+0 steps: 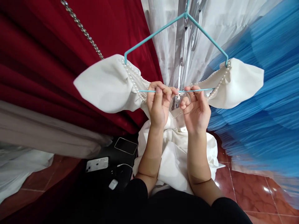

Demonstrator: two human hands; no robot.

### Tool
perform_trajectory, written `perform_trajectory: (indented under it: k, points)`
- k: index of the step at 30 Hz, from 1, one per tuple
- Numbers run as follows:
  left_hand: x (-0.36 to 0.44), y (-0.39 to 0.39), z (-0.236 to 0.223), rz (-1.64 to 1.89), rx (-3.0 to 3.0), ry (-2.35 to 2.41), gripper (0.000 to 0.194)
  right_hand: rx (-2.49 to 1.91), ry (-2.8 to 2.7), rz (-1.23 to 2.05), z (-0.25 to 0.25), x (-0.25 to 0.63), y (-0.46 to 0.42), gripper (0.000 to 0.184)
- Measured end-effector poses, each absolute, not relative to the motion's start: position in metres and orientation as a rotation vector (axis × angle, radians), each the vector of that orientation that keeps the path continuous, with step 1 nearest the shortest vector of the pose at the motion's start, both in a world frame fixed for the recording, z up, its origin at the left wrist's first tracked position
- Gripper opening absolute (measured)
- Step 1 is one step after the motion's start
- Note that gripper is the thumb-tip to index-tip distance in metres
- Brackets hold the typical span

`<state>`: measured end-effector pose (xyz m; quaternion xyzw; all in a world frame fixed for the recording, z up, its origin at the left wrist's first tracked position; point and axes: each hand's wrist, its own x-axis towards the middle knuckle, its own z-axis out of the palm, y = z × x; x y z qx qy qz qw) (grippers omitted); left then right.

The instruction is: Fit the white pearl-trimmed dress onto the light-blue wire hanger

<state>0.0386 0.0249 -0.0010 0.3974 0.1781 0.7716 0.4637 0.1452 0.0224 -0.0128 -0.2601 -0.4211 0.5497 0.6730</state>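
A white dress (109,84) with puffed sleeves and pearl trim hangs on a teal wire hanger (163,28). Its skirt falls down between my forearms. My left hand (159,104) is closed, its fingers pinching the hanger's bottom bar left of centre. My right hand (195,107) is closed too, pinching the same bar and the pearl neckline right of centre. Both hands nearly touch at the middle of the bar.
Dark red velvet fabric (46,62) with a chain hangs at left, over beige cloth (35,130). Blue tulle (263,102) fills the right, white sheer fabric (221,18) the back. Two phones (97,164) and a charger (113,184) lie on a black surface above the red tiled floor (247,193).
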Motion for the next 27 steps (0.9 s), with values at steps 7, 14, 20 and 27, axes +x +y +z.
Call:
perform_trajectory:
  k: [7,14,20,27]
  points:
    - [0.025,-0.002,-0.023,1.646,1.09,0.893,0.029,-0.285,-0.78,1.485,-0.007,0.151,0.018,0.028]
    - [-0.001,-0.011,0.022,2.534,1.631,0.885,0.009,-0.085,-0.506,1.659,-0.01,0.151,0.016,0.031]
    - [-0.046,0.035,0.031,2.389,2.002,1.297,0.053,0.07,-0.285,1.808,-0.005,0.143,0.009,0.034]
    - [-0.067,0.052,0.022,2.285,1.498,1.042,0.022,0.496,-0.045,1.941,-0.009,0.153,0.015,0.025]
